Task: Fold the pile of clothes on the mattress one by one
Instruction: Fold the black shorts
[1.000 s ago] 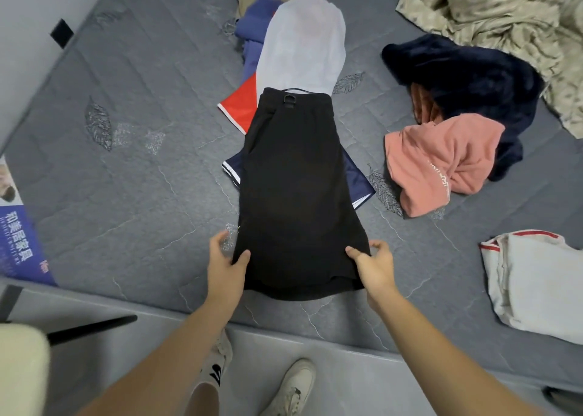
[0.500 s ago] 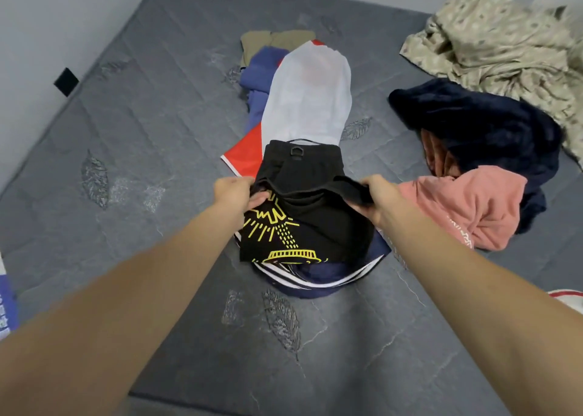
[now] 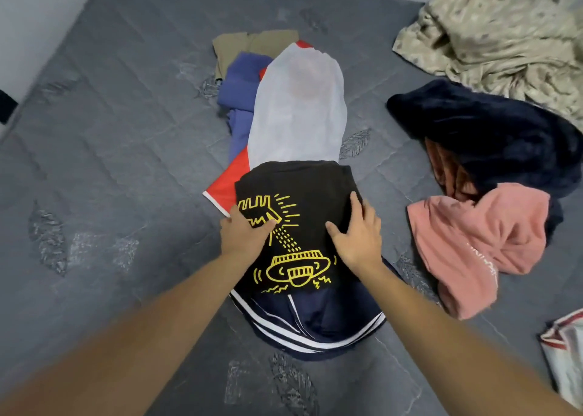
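A black garment with a yellow print (image 3: 303, 201) lies folded in half on the grey mattress (image 3: 120, 150), on top of a navy piece with white stripes (image 3: 315, 324). My left hand (image 3: 244, 231) presses flat on its left part, fingers on the print. My right hand (image 3: 356, 232) lies flat on its right part, fingers spread. Behind it a row of flat clothes runs away from me: a white piece (image 3: 299, 112), a red one (image 3: 230, 178), a blue one (image 3: 243, 84) and an olive one (image 3: 252, 41).
To the right lie unfolded clothes: a pink garment (image 3: 482, 245), a dark navy fleece (image 3: 492, 131) and a beige patterned cloth (image 3: 492, 33). A white piece with red trim (image 3: 564, 352) sits at the right edge. A grey wall (image 3: 38, 11) borders the mattress on the left.
Both hands lifted the black garment's near hem and carried it away from me, folding it in half with the yellow print up. They have let go and now press flat on it.
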